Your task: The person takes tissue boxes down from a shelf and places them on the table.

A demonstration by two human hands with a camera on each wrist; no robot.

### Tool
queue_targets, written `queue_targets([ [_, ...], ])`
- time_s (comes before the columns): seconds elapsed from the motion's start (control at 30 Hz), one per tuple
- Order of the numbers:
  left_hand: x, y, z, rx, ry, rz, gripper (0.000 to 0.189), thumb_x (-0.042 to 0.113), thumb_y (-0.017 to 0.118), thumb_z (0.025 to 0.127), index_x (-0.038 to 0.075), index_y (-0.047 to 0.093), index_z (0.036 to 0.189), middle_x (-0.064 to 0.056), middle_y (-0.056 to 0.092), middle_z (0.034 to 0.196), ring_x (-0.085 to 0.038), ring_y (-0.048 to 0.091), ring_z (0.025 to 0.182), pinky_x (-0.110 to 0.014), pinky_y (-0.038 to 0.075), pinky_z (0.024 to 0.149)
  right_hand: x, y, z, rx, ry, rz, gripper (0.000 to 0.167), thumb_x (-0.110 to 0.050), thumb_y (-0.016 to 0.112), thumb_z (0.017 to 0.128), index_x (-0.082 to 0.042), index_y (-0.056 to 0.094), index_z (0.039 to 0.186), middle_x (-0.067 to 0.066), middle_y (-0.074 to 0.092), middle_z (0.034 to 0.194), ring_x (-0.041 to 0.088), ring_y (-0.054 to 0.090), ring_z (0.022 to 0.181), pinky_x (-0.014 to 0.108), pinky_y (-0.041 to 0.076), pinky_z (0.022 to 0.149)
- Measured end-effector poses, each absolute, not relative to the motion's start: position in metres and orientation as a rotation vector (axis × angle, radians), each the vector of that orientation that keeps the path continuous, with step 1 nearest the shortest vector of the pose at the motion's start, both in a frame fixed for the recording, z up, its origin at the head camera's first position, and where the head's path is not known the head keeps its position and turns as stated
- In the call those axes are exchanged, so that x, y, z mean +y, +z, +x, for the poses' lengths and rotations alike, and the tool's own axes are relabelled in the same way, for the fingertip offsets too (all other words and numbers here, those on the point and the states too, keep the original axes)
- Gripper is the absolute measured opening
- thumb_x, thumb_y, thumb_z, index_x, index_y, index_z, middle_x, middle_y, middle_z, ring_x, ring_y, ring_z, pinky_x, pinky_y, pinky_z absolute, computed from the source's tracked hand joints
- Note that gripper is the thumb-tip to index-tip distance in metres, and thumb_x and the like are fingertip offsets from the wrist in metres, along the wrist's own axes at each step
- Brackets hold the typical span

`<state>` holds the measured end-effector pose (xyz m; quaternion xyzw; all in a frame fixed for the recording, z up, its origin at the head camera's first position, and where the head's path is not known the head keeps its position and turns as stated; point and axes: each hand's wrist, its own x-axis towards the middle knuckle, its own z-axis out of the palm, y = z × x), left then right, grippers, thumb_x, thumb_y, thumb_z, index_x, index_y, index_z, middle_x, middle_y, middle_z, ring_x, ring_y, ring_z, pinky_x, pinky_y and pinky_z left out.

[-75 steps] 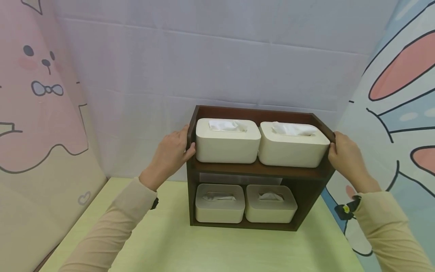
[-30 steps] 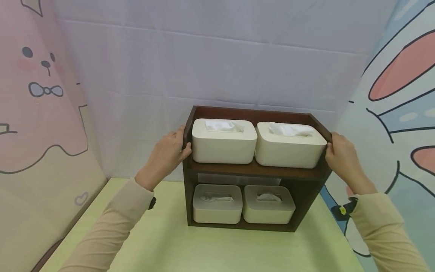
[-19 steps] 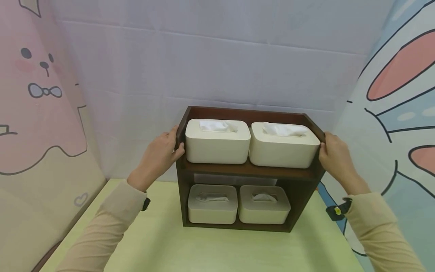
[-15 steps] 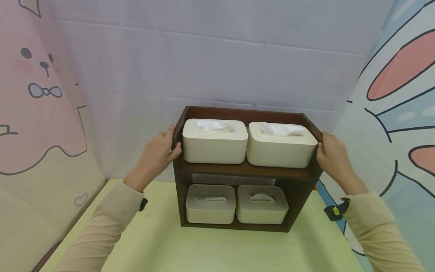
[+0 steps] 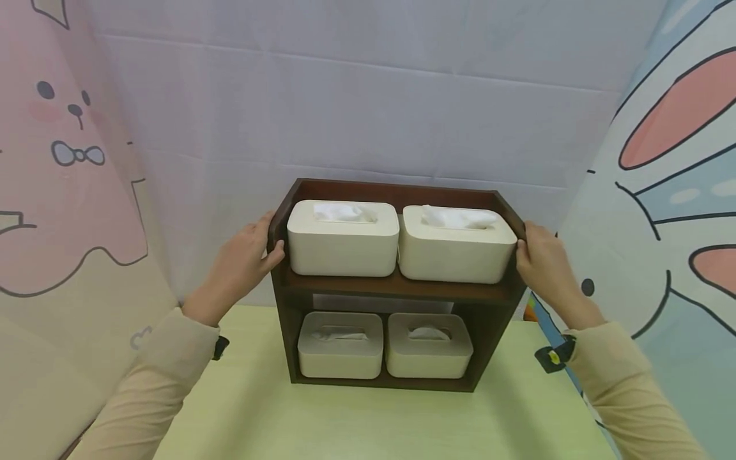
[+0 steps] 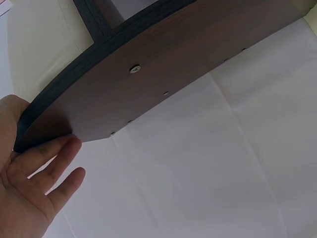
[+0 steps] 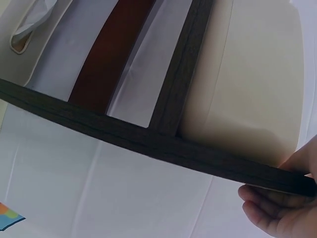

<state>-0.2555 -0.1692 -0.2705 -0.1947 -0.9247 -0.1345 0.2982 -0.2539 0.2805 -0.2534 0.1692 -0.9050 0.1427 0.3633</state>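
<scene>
A dark brown two-tier shelf stands on the table, holding tissue boxes on both tiers. My left hand grips the top of its left side panel, thumb at the front edge and fingers along the outer face. The right side panel's top is held by my right hand in the same way. Two cream tissue boxes, a left one and a right one, sit on the upper tier. Below are two more, left and right. In the left wrist view, fingertips touch the panel's outer face.
The shelf rests on a pale yellow-green table. A white cloth backdrop hangs behind it. Cartoon-printed curtains stand at the left and right. A small colourful patch shows behind the shelf's right side.
The shelf with its tissue boxes has slid left across the table. Both hands have moved left with it, keeping their hold on the side panels.
</scene>
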Motion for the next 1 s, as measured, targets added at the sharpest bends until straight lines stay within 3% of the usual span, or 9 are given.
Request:
queue_targets([
  [0.5,-0.195,-0.266,-0.251,-2.525,-0.385,-0.465,0.054,0.017,0.048,0.092,-0.012,0.032,0.134,-0.033,0.049,0.123,-0.046,0.054,0.104,-0.054,0.047,0.077,0.26,-0.253,-0.254,-2.293,0.38,0.543,0.021,0.007,0.049,0.083,0.019,0.05,0.1,0.033,0.056,0.086,0.045,0.053,0.078,0.054,0.041,0.066],
  [1.0,-0.22,-0.267,-0.25,-2.547,-0.409,-0.436,0.053,0.015,0.047,0.093,-0.012,0.03,0.135,-0.036,0.046,0.124,-0.049,0.05,0.105,-0.059,0.043,0.08,0.237,-0.253,-0.255,-2.361,0.364,0.553,0.035,0.004,0.047,0.086,0.025,0.045,0.114,0.04,0.054,0.101,0.05,0.053,0.095,0.057,0.044,0.079],
])
